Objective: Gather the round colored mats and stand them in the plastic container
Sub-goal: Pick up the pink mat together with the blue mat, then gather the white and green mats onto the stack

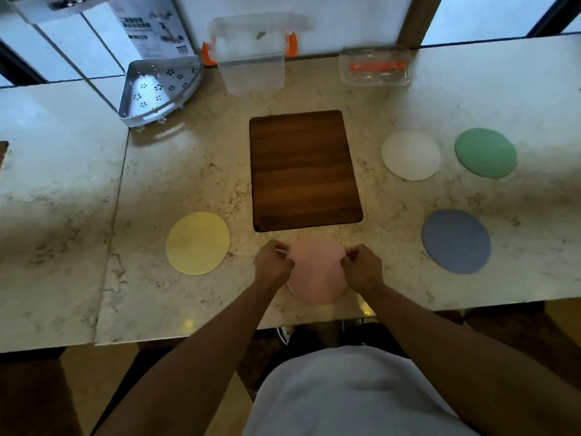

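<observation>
a pale marbled tabletop (176, 171) runs beneath bright frosted windows (490, 14) with dark frames. white wall tiles (94, 48) fill the left corner. the floor (78, 388) below is brown.

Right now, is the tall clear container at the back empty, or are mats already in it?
Empty. The container shows no colour through its clear walls; all five mats lie flat on the counter.

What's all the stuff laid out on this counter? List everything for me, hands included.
pink mat: 1, pink, near edge, pinched by both hands
yellow mat: 1, near left
blue mat: 1, near right
white mat: 1, right of board
green mat: 1, far right
cutting board: 1, dark wood, centre
plastic container: 1, clear, orange clips, back
lid: 1, clear, orange strip, back right
corner rack: 1, white, back left
box: 1, white, behind rack
left hand: on pink mat
right hand: on pink mat
</observation>
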Demonstrator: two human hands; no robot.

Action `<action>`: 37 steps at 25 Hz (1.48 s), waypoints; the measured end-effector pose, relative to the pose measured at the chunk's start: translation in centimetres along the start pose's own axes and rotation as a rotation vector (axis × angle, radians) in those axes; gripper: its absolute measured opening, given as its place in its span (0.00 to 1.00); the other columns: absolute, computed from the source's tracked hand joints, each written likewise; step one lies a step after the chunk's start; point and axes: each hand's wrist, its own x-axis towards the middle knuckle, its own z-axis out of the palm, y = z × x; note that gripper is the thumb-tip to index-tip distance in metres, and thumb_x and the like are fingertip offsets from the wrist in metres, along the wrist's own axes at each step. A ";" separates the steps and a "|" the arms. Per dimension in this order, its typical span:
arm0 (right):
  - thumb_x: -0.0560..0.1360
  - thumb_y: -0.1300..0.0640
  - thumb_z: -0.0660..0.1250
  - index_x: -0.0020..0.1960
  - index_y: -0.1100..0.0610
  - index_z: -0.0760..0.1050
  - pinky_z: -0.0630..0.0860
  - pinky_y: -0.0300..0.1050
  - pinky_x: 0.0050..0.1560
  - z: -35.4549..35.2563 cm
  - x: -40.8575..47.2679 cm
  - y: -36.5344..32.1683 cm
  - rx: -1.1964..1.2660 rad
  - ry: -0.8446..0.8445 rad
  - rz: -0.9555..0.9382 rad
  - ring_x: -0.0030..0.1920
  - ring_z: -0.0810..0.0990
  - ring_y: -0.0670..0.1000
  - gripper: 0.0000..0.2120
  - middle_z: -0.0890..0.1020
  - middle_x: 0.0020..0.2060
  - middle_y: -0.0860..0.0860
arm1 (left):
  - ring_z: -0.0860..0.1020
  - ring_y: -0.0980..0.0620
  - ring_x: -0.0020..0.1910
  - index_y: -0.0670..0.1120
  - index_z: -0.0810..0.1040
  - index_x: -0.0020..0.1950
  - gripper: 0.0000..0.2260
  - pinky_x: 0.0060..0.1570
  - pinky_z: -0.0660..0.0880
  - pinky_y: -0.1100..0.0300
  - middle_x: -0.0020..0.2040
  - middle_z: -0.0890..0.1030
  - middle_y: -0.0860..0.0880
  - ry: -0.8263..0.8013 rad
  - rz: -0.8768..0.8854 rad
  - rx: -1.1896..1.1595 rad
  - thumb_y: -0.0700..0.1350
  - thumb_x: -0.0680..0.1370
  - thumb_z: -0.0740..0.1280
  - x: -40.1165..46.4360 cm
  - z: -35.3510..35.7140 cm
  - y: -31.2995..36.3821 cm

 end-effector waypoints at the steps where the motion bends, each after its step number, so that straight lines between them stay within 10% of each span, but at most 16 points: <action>1: 0.76 0.57 0.66 0.55 0.58 0.77 0.69 0.42 0.47 -0.8 0.1 0.5 0.010 0.027 -0.001 0.48 0.78 0.53 0.09 0.83 0.50 0.55 | 0.80 0.46 0.46 0.46 0.77 0.52 0.13 0.44 0.79 0.52 0.48 0.82 0.46 -0.010 0.002 -0.003 0.38 0.70 0.73 0.2 0.7 1.0; 16: 0.73 0.55 0.71 0.49 0.52 0.81 0.72 0.34 0.42 -21.6 10.0 16.6 0.231 0.130 -0.060 0.43 0.80 0.44 0.05 0.83 0.41 0.45 | 0.84 0.40 0.40 0.51 0.82 0.30 0.15 0.37 0.83 0.43 0.35 0.84 0.43 -0.050 -0.034 -0.231 0.30 0.64 0.72 -3.5 19.8 18.3; 37: 0.74 0.56 0.70 0.50 0.55 0.81 0.76 0.42 0.47 -25.2 14.6 18.9 0.131 0.097 -0.015 0.44 0.80 0.47 0.06 0.83 0.46 0.50 | 0.79 0.53 0.39 0.45 0.85 0.44 0.06 0.41 0.70 0.64 0.41 0.85 0.47 0.053 0.031 0.104 0.42 0.69 0.71 -3.8 26.3 22.0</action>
